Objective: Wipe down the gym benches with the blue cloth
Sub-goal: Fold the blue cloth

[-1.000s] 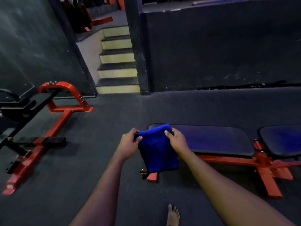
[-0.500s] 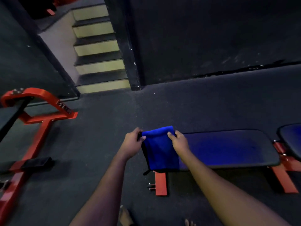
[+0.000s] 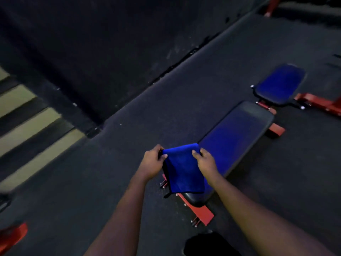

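A folded blue cloth (image 3: pixel 182 169) hangs in front of me over the near end of a gym bench. My left hand (image 3: pixel 152 162) pinches its top left corner and my right hand (image 3: pixel 205 163) pinches its top right corner. The bench's long dark pad (image 3: pixel 238 133) runs away to the upper right on a red frame (image 3: pixel 201 212). A shorter seat pad (image 3: pixel 280 84) of the same bench lies beyond it.
Pale steps (image 3: pixel 31 130) rise at the left beside a dark wall (image 3: pixel 110 52). A red piece of another machine (image 3: pixel 13 235) shows at the bottom left. More red frame (image 3: pixel 321 104) stretches at the far right. The floor is dark rubber matting.
The view has swung and tilted right, so the bench now runs diagonally. Both hands keep the same hold on the cloth, held over the bench's near end.
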Motion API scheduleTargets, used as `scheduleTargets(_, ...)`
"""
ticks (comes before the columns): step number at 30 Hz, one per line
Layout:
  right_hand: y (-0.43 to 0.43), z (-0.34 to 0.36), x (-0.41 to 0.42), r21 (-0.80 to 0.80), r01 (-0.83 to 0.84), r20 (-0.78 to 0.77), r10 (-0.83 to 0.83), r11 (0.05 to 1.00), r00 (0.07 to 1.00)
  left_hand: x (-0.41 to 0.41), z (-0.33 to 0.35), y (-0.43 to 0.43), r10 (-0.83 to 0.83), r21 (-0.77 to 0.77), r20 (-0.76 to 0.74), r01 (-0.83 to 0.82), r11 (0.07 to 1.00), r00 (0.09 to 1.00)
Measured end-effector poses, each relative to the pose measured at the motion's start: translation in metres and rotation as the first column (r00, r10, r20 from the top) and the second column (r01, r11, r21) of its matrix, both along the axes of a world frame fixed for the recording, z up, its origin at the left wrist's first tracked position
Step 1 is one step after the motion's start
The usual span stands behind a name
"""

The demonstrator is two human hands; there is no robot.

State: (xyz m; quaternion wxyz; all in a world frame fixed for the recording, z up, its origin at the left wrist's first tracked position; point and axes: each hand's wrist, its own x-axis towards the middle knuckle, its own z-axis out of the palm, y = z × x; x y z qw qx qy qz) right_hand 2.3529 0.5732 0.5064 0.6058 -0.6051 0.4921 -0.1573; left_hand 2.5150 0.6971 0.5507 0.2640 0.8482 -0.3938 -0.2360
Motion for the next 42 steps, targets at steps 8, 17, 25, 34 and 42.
scheduleTargets(8, 0.001, -0.019, 0.031, 0.071, 0.280, 0.011, -0.282, 0.957, 0.959, 0.060, -0.010, -0.056, -0.278, 0.067, -0.027, 0.279, 0.958, 0.960)
scheduleTargets(17, 0.037, -0.038, 0.069, 0.017, 0.701, -0.015, -0.701, 0.713, 0.713, 0.109, -0.030, -0.112, -0.698, 0.032, -0.080, 0.702, 0.711, 0.711)
scheduleTargets(25, 0.135, -0.043, 0.130, 0.114, 0.944, -0.052, -0.947, 0.310, 0.317, 0.134, -0.036, -0.106, -0.945, 0.057, -0.115, 0.952, 0.302, 0.307)
scheduleTargets(34, 0.171, -0.095, 0.155, 0.221, 0.975, -0.043, -0.999, -0.031, -0.022, 0.100, -0.076, -0.125, -0.990, 0.189, -0.136, 0.980, -0.062, -0.037)
scheduleTargets(42, 0.146, -0.162, 0.192, 0.395, 0.898, -0.095, -0.981, -0.194, -0.170, 0.088, -0.135, -0.157, -0.979, 0.328, -0.140, 0.926, -0.187, -0.148)
